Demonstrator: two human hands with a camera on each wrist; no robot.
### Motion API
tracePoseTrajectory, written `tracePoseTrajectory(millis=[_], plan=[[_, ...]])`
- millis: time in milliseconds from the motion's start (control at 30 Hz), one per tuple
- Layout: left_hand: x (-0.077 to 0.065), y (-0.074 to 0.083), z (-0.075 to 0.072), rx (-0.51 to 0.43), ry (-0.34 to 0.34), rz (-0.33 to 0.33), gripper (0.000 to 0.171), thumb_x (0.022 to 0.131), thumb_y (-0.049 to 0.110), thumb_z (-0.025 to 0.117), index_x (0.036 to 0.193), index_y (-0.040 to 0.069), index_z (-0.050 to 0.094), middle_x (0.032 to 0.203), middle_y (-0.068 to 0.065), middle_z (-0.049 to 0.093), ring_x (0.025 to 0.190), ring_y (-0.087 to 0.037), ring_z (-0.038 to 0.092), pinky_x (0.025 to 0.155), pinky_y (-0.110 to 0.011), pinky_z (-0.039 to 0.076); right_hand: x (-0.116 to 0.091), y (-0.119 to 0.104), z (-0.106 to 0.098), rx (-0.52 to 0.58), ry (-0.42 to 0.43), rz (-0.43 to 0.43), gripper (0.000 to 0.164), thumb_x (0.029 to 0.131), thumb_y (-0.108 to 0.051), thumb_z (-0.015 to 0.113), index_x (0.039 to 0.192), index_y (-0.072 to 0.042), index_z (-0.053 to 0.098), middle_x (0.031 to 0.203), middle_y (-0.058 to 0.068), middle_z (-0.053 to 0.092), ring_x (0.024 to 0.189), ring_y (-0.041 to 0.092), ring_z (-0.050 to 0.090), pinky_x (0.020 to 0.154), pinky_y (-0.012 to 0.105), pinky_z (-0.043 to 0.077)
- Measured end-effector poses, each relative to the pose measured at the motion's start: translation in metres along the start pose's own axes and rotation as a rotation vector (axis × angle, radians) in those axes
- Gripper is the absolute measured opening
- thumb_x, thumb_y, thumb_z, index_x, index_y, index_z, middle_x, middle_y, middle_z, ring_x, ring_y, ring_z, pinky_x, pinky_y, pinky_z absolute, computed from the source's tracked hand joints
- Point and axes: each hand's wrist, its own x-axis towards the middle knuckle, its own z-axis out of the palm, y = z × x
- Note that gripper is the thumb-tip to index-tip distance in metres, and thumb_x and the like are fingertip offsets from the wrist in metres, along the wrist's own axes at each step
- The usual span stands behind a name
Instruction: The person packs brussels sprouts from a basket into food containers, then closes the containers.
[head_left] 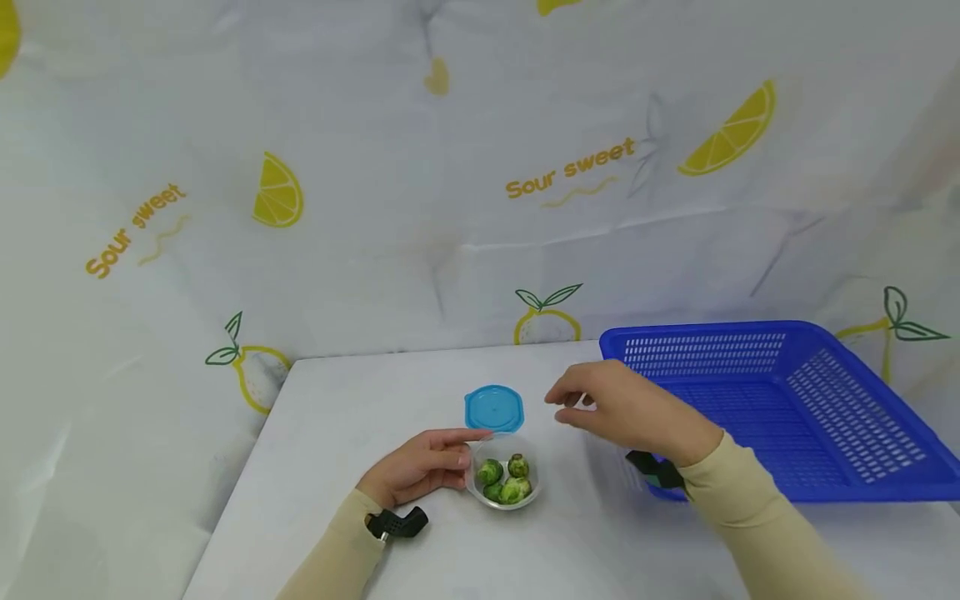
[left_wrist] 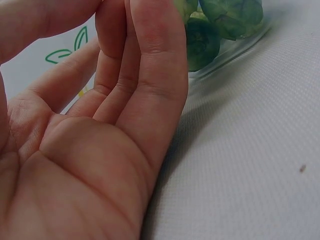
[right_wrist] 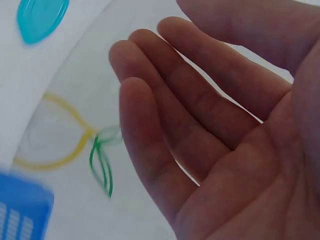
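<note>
A clear plastic bowl (head_left: 507,507) stands on the white table and holds several green Brussels sprouts (head_left: 514,490). At its left side my left hand (head_left: 420,467) holds the rim, index finger reaching along the far edge and thumb near the side. In the left wrist view the fingers bend toward the bowl, and their tips are out of sight. My right hand (head_left: 618,406) hovers to the right of the bowl, by the basket's left edge. Its fingers are loosely bent with nothing in them. Just behind the bowl lies a blue lid (head_left: 493,408).
A large blue plastic basket (head_left: 750,417) with slotted walls stands at the right of the table, partly behind the right forearm. A white sheet (head_left: 420,275) printed with lemons hangs behind the table (head_left: 352,392). Both wrists wear a dark device.
</note>
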Motion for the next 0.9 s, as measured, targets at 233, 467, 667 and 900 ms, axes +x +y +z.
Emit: tracePoseTrajectory(millis=[233,467,667,900], plan=[[-0.005,-0.002,-0.003,-0.02,-0.007,0.018,0.055,0.11,0.006,0.058,0.163,0.004,0.046,0.101,0.003,0.066,0.09,-0.009,0.069,0.085,-0.023,0.063,-0.005,0.061,-0.029,0.018,0.014,0.128,0.018,0.102,-0.018,0.076,0.119,-0.016,0.081,0.113,-0.002,0.079,0.1,0.015,0.074,0.086,0.041,0.065],[-0.007,-0.003,-0.001,-0.029,-0.016,0.017,0.054,0.11,0.007,0.057,0.163,0.005,0.047,0.102,0.003,0.067,0.091,-0.009,0.07,0.085,-0.023,0.063,0.002,0.12,-0.027,-0.009,-0.074,0.227,0.021,0.102,-0.019,0.074,0.117,-0.006,0.081,0.113,0.008,0.081,0.103,0.026,0.076,0.091,0.05,0.065],[-0.005,-0.001,0.001,-0.023,-0.02,0.019,0.053,0.11,0.008,0.058,0.162,0.006,0.049,0.101,0.003,0.068,0.091,-0.009,0.07,0.086,-0.023,0.063,0.01,0.148,-0.021,0.011,-0.108,0.286,0.023,0.1,-0.017,0.075,0.116,-0.002,0.081,0.11,0.01,0.081,0.102,0.027,0.076,0.09,0.051,0.065],[-0.002,0.001,0.003,-0.023,-0.034,0.009,0.055,0.109,0.01,0.06,0.163,0.007,0.048,0.099,0.004,0.068,0.091,-0.008,0.071,0.088,-0.023,0.063,0.019,0.164,-0.014,-0.001,-0.126,0.311,0.022,0.097,-0.016,0.077,0.112,0.0,0.081,0.107,0.013,0.081,0.1,0.03,0.076,0.09,0.053,0.064]])
